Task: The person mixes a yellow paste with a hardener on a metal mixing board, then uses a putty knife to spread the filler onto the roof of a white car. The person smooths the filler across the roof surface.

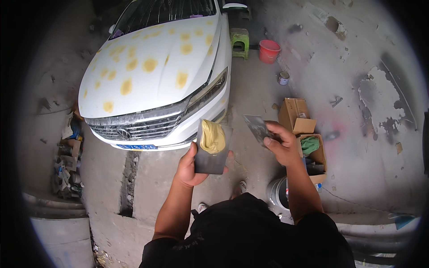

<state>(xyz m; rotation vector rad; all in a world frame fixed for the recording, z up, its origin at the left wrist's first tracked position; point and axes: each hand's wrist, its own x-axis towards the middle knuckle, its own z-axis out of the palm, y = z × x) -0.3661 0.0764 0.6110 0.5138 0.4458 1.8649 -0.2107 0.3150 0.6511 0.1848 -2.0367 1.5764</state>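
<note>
My left hand (190,168) grips a dark rectangular plate (210,164) from below and the side, fingers wrapped behind it. A thick mound of yellow body filler (212,137) lies on the plate's upper part. To the right, my right hand (284,145) pinches a thin dark putty scraper (256,127) between thumb and fingers. The scraper is held up, apart from the plate. Ahead on the left stands a white car (156,91), its hood dotted with yellow filler patches (149,65).
A green stool (239,43), a red bucket (270,52) and a small can (283,78) stand beside the car. Cardboard boxes (292,109) and a metal drum (278,193) sit at my right. A narrow floor trench (129,183) runs at the left, near scattered debris (67,167).
</note>
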